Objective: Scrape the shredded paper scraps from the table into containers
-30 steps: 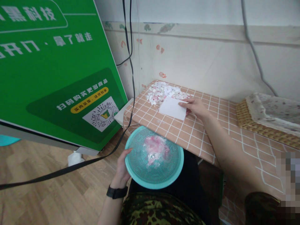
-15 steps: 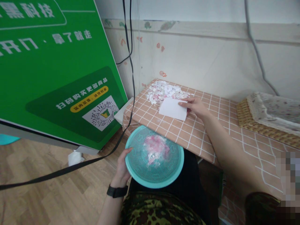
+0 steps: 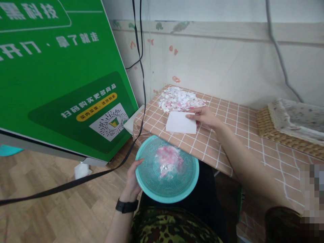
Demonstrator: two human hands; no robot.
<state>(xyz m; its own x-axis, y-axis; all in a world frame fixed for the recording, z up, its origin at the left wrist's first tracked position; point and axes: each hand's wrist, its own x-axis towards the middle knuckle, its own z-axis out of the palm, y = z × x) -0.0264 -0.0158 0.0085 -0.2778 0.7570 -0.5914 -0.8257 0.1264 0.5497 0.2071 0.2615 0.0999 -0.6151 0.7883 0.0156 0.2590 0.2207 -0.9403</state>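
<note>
My left hand (image 3: 132, 180) is closed on the left rim of a turquoise plastic colander (image 3: 144, 184), thumb over the edge, just below the table's front edge. Inside it lies a small heap of pink and clear-white bits (image 3: 168, 160). My right hand (image 3: 204, 117) pinches a white sheet of paper or card (image 3: 181, 123) by its right side, over the table. Behind the card, a pile of white and pinkish paper scraps (image 3: 177, 98) spreads across the table's far left corner. The fingers under the card are hidden.
A checked brown cloth covers the table (image 3: 227, 141). At right stands a lined wicker basket (image 3: 268, 125). A green printed cabinet (image 3: 63, 67) rises at left, with a black strap (image 3: 143, 101) hanging before it. A white crumpled item (image 3: 82, 170) lies on the floor.
My right hand has drawn the white card left and slightly nearer the table's front edge. My left hand and the colander have barely moved.
</note>
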